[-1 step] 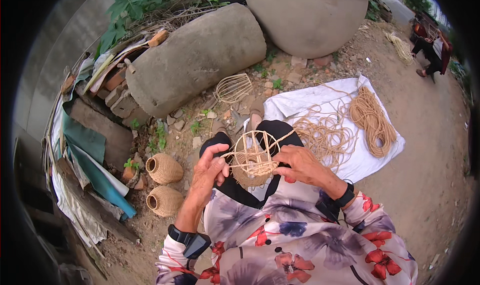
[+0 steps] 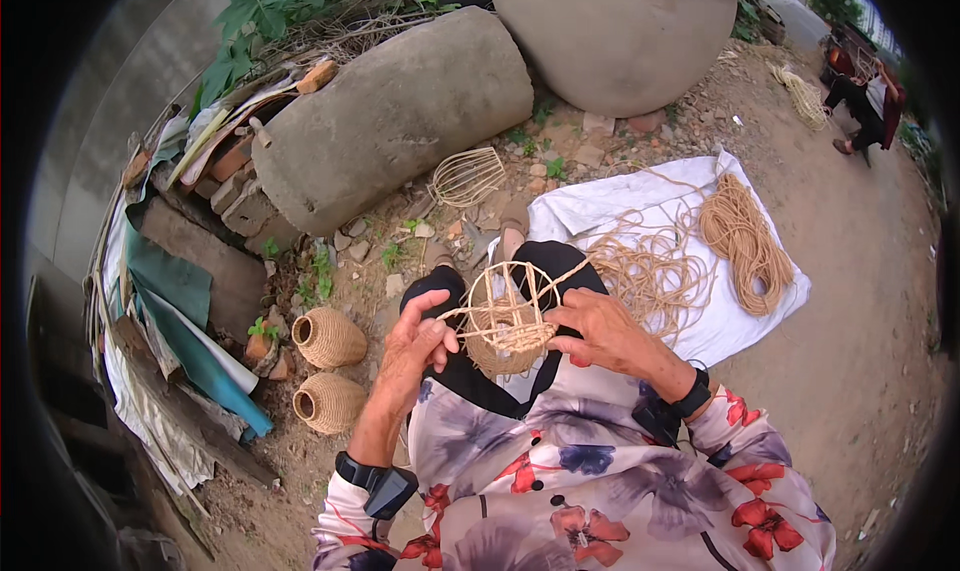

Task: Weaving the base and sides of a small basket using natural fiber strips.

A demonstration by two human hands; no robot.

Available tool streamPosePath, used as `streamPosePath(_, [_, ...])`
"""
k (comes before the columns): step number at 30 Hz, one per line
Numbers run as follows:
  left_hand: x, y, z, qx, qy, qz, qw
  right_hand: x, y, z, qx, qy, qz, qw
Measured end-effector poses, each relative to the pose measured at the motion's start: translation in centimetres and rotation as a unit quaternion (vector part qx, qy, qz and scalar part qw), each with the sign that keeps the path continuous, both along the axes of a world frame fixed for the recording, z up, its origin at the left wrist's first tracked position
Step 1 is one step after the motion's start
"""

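Over my lap is a half-woven basket frame (image 2: 514, 287) with bare, pale ribs and a braided band along the edge nearest me. My right hand (image 2: 606, 333) pinches that band between thumb and fingers. My left hand (image 2: 412, 343) is closed on a strand of cord (image 2: 455, 312) drawn out from the frame's left side, its index finger held out straighter than the others. Below the frame, between my knees, sits a round coil of tan cord (image 2: 488, 359), partly hidden by the ribs.
Two finished woven baskets (image 2: 328, 337) lie at my left. Ahead lies another bare basket frame (image 2: 468, 177), near a concrete cylinder (image 2: 400, 111). To the right, a white sheet (image 2: 722, 339) bears loose cord (image 2: 650, 276) and a rope bundle (image 2: 745, 241). A person (image 2: 865, 111) sits far right.
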State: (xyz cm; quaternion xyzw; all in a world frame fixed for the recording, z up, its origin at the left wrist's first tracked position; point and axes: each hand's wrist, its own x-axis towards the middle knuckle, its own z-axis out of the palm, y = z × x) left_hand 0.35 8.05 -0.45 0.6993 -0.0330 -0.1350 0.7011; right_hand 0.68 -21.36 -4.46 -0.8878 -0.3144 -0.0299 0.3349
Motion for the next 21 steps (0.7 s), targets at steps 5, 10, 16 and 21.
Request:
streamPosePath(5, [-0.5,1.9,-1.3,-0.017,0.054,0.012,0.998,-1.0,2.3,1.4,0.066,-0.103,0.005,0.992])
streamPosePath(10, [2.8,1.0,1.2,0.134,-0.138,0.073,0.979,-0.8,4.3,0.5,0.01,-0.167,0.045,0.985])
streamPosePath(16, [8.1,-4.6,-0.2,0.198,-0.213,0.03,0.956,-1.3,5.9,1.4,-0.024,-0.121,0.04,0.992])
streamPosePath(21, [6.8,-4.9,0.4,0.32,-0.247,-0.026,0.914,0.6,5.2,1.7,-0.042,-0.036,0.061,0.997])
